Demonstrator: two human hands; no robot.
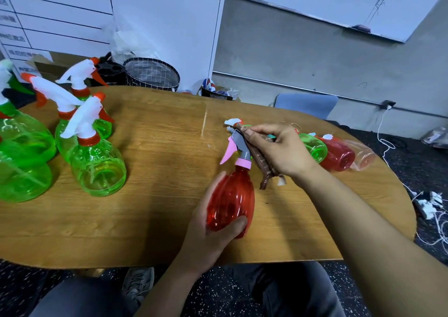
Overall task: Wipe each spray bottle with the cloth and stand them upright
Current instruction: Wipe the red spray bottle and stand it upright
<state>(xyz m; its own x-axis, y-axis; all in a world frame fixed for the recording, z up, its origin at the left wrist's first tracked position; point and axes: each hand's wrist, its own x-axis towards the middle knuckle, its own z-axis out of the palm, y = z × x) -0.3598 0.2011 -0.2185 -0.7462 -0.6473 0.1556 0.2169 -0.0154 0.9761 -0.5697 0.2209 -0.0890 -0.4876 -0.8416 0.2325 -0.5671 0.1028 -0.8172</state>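
Observation:
My left hand (213,229) grips a red ribbed spray bottle (231,198) by its body, with the grey head and pink trigger (235,147) pointing away from me. My right hand (281,151) holds a brown cloth (261,164) against the back of that grey head. Several green bottles (97,164) with white and orange heads stand upright at the left of the wooden table (157,195). Behind my right hand lie a green bottle (314,147), a red bottle (338,155) and a clear pinkish bottle (363,155) on their sides.
A round wire basket (152,73) and a black holder (110,70) sit past the table's far edge by a whiteboard. A blue chair back (306,104) stands at the far right. Cables and a power strip (426,205) lie on the floor to the right.

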